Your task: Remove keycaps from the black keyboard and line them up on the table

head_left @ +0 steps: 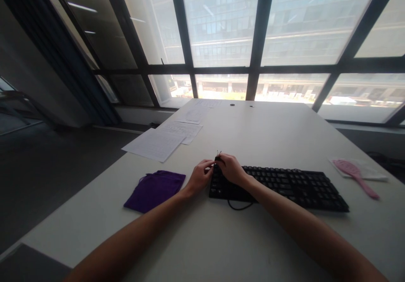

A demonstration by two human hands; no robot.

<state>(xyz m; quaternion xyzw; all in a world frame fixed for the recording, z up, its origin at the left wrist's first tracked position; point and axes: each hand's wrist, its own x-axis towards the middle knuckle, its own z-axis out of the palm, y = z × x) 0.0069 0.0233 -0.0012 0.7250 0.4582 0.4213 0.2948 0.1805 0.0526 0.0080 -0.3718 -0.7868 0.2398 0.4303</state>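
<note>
A black keyboard (pixel 284 187) lies on the white table, its left end under my hands. My right hand (pixel 232 170) reaches over that end with bent fingers, pinching a small black piece with thin wire-like prongs (pixel 218 152) that point upward. Its exact kind is too small to make out. My left hand (pixel 201 174) is closed at the keyboard's upper left corner, fingertips meeting those of the right. Whatever lies between the left fingers is hidden. Beside my left forearm rests a purple cloth pouch (pixel 155 191) with a drawstring.
A pink hairbrush (pixel 356 174) lies at the right, partly on a clear plastic bag (pixel 373 171). Printed sheets of paper (pixel 155 143) spread along the table's left edge. The keyboard's black cable (pixel 238 208) loops out in front. Large windows (pixel 221 24) stand behind the table (pixel 262 134).
</note>
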